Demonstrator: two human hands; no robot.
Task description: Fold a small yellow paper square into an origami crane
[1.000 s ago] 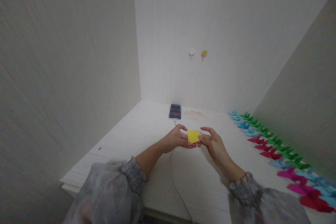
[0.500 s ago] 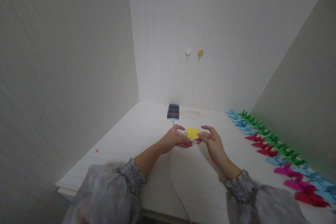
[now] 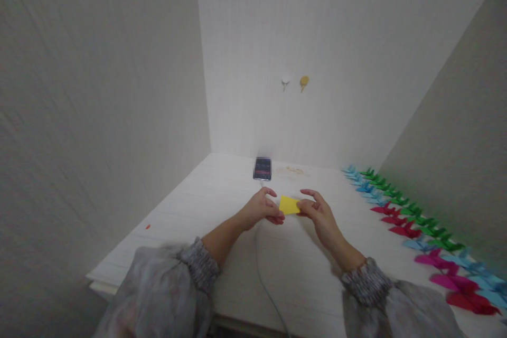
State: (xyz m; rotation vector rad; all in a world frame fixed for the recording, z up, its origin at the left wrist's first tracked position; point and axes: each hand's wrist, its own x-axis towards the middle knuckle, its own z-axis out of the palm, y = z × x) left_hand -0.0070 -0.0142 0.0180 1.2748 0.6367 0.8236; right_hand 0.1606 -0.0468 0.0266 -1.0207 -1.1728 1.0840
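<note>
My right hand (image 3: 320,215) pinches the yellow paper (image 3: 289,205) by one edge, maybe for steadiness, but I can't tell if my left hand (image 3: 262,207) pinches too.

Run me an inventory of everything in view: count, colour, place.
Paper piece: one, yellow, between the hands
Phone: one, dark, far side
Cable: one, greyish, phone towards near edge
Folded paper figures: many; green, blue, red, pink; right side
Hooks: two, white and gold, back wall
Scrap: one, orange-red, left
Tabletop: one, white, below
Left hand: one, bare, paper's left
Right hand: one, bare, pinching paper's right
Sleeves: two, grey, forearms
</note>
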